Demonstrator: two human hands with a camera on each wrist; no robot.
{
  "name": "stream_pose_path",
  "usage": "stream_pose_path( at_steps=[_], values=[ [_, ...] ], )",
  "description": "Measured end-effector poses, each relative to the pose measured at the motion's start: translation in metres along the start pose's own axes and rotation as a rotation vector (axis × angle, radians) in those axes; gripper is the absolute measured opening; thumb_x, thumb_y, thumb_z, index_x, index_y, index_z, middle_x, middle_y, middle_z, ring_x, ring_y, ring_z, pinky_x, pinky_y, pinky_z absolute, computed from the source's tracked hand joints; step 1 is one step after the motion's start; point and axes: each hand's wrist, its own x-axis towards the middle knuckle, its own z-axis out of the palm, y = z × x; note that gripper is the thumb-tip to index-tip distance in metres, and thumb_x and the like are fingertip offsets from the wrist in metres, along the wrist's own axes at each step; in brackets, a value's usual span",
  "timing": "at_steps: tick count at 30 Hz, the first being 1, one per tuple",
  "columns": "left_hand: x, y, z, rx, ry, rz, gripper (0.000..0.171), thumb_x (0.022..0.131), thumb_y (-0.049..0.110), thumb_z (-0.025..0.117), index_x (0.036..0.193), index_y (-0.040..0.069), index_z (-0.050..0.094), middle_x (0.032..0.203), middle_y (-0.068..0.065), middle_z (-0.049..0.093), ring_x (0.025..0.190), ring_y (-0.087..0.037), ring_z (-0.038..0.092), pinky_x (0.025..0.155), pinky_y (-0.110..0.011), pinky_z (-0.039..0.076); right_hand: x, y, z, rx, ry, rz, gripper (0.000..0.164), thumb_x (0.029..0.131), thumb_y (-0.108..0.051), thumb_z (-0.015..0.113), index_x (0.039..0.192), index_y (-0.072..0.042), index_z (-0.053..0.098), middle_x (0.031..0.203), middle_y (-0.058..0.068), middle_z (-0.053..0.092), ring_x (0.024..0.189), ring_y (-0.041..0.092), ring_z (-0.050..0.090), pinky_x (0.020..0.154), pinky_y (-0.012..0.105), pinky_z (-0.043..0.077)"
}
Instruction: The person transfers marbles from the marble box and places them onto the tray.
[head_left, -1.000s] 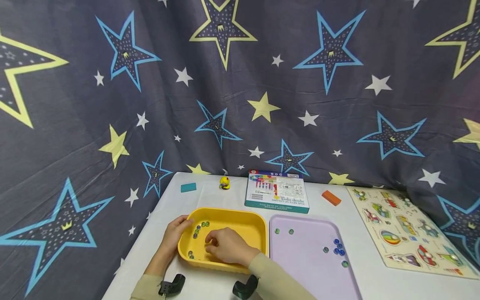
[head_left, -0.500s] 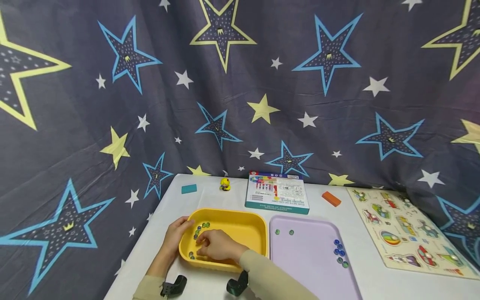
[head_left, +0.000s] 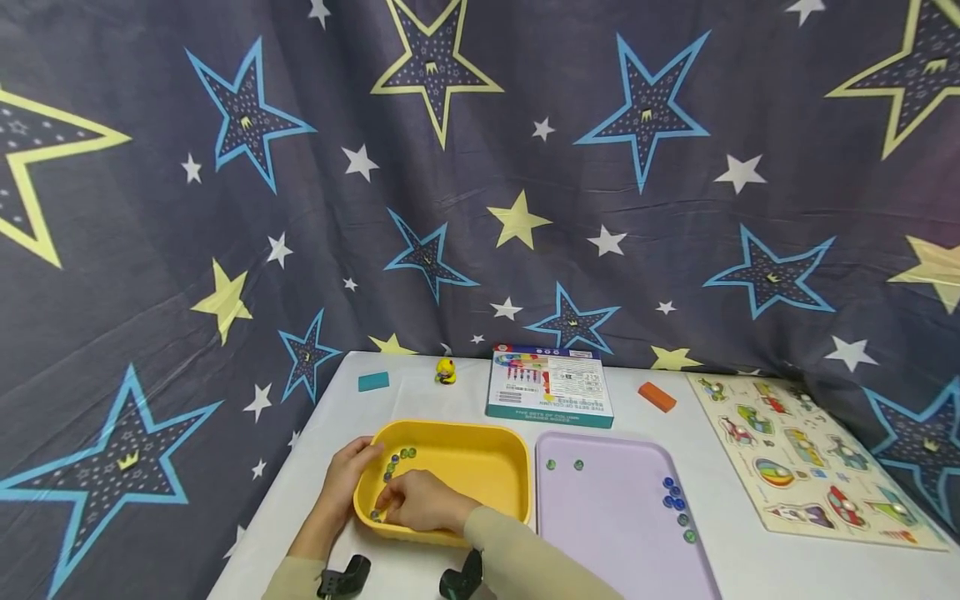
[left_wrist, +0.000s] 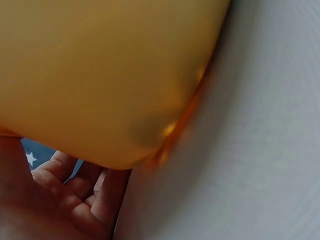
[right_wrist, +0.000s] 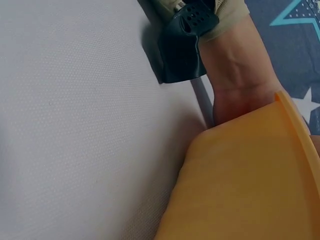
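A deep yellow tray (head_left: 480, 446) stands on the table, with several glass marbles (head_left: 391, 468) in a row along its left side. My left hand (head_left: 341, 483) holds the tray's left rim; in the left wrist view, its fingers (left_wrist: 102, 200) show beyond the yellow wall. Reaching over the near wall, my right hand (head_left: 427, 500) is low inside the tray, fingers bent. Its fingertips are right at a marble (head_left: 376, 516) in the near left corner; I cannot tell whether they pinch one. The right wrist view shows the tray's outer wall, which hides those fingers.
A shallow lilac tray (head_left: 600, 533) on the right carries blue marbles (head_left: 673, 493) and green ones (head_left: 578, 465). Behind are a flat game box (head_left: 551, 387), a toy duck (head_left: 446, 371), a teal block (head_left: 373, 381) and an orange block (head_left: 657, 397). A picture puzzle board (head_left: 813, 458) lies far right.
My right hand has moved left inside the yellow tray to the near left corner. In the lilac tray, a marble has rolled right towards the edge. My left hand has stayed on the rim.
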Motion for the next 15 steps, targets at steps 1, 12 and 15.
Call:
stream_pose_path(
  at_steps=[1,12,15],
  values=[
    [0.0002,0.0001,0.0003,0.001,0.002,0.002,0.039,0.083,0.037,0.058,0.106,0.005,0.061,0.104,-0.010,0.059,0.091,-0.020,0.053,0.075,-0.022,0.046,-0.0002,-0.0001,-0.0002,0.009,0.001,0.002,0.010,0.078,-0.005,0.066,0.082,-0.013,0.067,0.065,-0.006,0.056,0.059,0.006,0.046,0.057,0.018,0.037],
    [0.0005,0.0002,0.0009,0.006,0.009,0.007,0.037,0.085,0.035,0.057,0.106,0.005,0.061,0.105,-0.010,0.058,0.092,-0.019,0.052,0.075,-0.021,0.045,-0.0023,-0.0001,0.0004,0.068,-0.017,0.024,0.013,0.078,-0.003,0.066,0.073,-0.015,0.065,0.063,-0.005,0.058,0.058,0.006,0.048,0.056,0.019,0.038],
    [0.0003,0.0004,0.0007,0.000,0.010,0.003,0.037,0.085,0.035,0.057,0.106,0.005,0.061,0.106,-0.010,0.058,0.093,-0.020,0.052,0.076,-0.021,0.045,-0.0028,-0.0009,0.0006,0.074,-0.016,0.032,0.014,0.078,-0.004,0.066,0.072,-0.016,0.064,0.062,-0.005,0.056,0.058,0.006,0.047,0.056,0.019,0.038]
  ],
)
